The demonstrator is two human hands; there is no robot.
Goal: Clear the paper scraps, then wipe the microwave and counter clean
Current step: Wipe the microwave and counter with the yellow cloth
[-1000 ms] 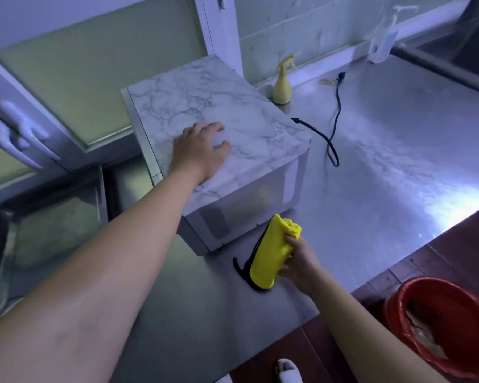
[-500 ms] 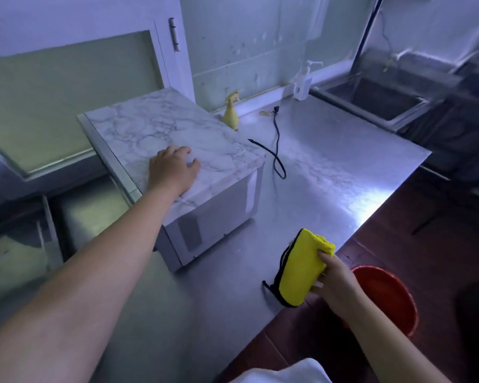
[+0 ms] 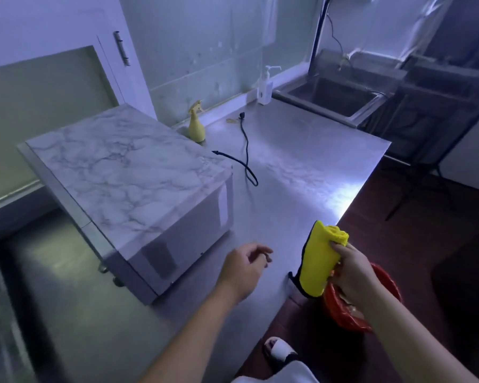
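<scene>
A marble-patterned microwave [image 3: 127, 172] sits on the left of the steel counter [image 3: 296, 167]. My right hand [image 3: 349, 269] grips a folded yellow cloth [image 3: 320, 258] with a dark edge, held above the counter's front edge. My left hand [image 3: 246, 266] hovers over the counter just right of the microwave's front corner, fingers loosely curled and holding nothing. A red bin [image 3: 343, 310] stands on the floor below my right hand, partly hidden by it, with pale scraps inside.
A yellow spray bottle [image 3: 196, 125] stands behind the microwave. The black power cord [image 3: 246, 156] trails across the counter. A white pump bottle [image 3: 264, 87] stands by the sink [image 3: 335, 98] at the back right. My slippered foot [image 3: 278, 352] shows below.
My left hand has come off the microwave's top and dropped down beside its front corner. The right hand still holds the cloth. The view has swung right.
</scene>
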